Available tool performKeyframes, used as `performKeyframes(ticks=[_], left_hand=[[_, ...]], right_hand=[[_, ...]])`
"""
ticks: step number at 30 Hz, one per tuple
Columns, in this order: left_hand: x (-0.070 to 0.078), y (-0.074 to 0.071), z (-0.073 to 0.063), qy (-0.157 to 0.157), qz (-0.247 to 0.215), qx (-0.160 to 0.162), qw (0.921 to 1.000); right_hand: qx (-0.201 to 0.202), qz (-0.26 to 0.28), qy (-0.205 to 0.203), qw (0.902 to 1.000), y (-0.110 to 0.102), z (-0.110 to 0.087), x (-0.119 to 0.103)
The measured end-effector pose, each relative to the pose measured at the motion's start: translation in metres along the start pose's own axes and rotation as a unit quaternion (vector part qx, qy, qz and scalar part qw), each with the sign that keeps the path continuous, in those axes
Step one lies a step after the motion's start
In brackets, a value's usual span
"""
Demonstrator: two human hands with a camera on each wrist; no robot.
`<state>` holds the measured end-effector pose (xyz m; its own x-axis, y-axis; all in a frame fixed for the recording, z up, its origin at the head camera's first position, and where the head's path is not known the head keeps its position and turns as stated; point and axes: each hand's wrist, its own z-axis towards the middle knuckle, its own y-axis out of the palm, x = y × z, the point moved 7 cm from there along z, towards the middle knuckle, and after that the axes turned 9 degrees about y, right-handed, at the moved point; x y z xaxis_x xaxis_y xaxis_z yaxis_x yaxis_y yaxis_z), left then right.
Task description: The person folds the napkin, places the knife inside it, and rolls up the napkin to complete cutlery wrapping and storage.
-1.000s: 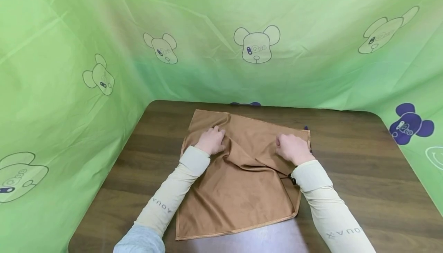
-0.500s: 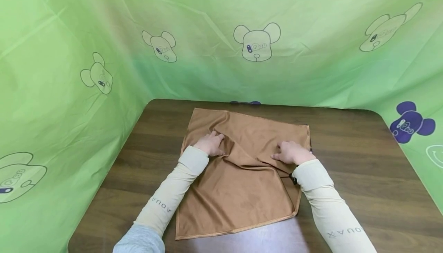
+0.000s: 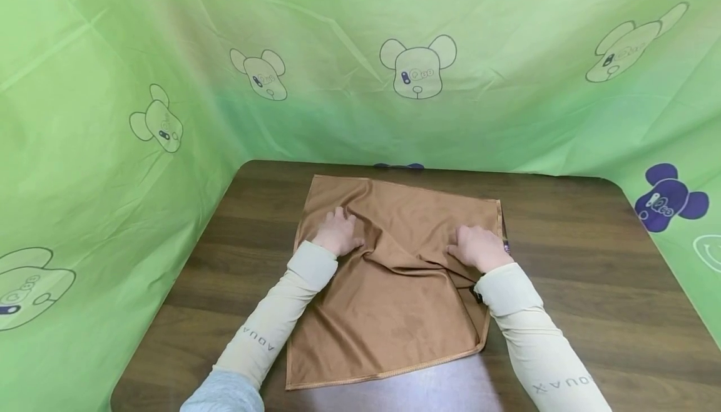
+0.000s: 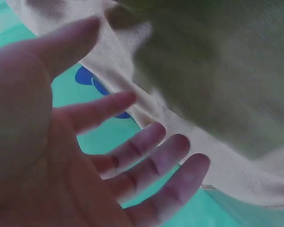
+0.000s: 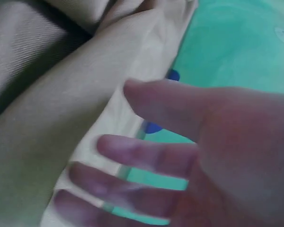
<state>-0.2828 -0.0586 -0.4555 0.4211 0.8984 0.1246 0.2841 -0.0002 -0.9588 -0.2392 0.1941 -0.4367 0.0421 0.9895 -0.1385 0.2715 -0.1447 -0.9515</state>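
Note:
A brown cloth (image 3: 405, 324) with stitched edges lies creased across the table, its right edge partly folded over. My left hand (image 3: 336, 232) is over the cloth's upper left part, beside a raised wrinkle. In the left wrist view that hand (image 4: 75, 146) has its fingers spread and holds nothing; the cloth (image 4: 213, 80) shows past the fingertips. My right hand (image 3: 477, 247) is over the upper right part, near the right edge. The right wrist view shows this hand (image 5: 189, 146) with fingers extended, thumb apart and the palm bare, close to the cloth (image 5: 42, 127).
The cloth lies on a dark wood-grain table (image 3: 580, 274) with rounded far corners. Green fabric (image 3: 338, 111) printed with bear heads hangs behind and at both sides. Part of a dark band (image 3: 477, 293) shows by the right cuff, and a small purple item (image 3: 507, 247) beside the cloth's right edge.
My left hand has shifted slightly left and its fingers have spread. My right hand has loosened from a more curled pose and lowered a little; the cloth's far right corner has settled slightly.

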Motion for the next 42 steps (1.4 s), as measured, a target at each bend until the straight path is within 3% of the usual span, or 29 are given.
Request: performKeyframes(ticks=[5,13,23,27,31,37,42], left_hand=[[-0.007,0.003,-0.008,-0.017,-0.008,-0.038,0.9991],[-0.008,0.017,-0.02,-0.013,-0.069,-0.109,0.9916],[-0.008,0.018,-0.018,0.0,-0.055,-0.098,0.9937],[-0.009,0.019,-0.022,0.005,-0.076,-0.081,0.9938],[-0.008,0.02,-0.035,0.009,-0.086,-0.064,0.9942],[-0.008,0.021,-0.066,0.011,-0.05,-0.054,0.9972],[-0.003,0.026,-0.083,0.017,-0.034,-0.06,0.9975]], right_hand=[[-0.066,0.016,-0.011,0.9976,0.008,-0.002,-0.004],[-0.09,0.039,-0.026,0.9948,0.014,0.0,-0.003],[-0.049,0.071,-0.06,0.9944,0.017,0.009,0.008],[-0.002,0.087,-0.051,0.9949,0.009,0.003,0.013],[0.046,0.065,-0.054,0.9953,-0.006,-0.013,0.018],[0.003,0.025,-0.125,0.9919,-0.007,-0.034,0.016],[-0.013,0.002,-0.121,0.9926,0.002,-0.042,0.021]])
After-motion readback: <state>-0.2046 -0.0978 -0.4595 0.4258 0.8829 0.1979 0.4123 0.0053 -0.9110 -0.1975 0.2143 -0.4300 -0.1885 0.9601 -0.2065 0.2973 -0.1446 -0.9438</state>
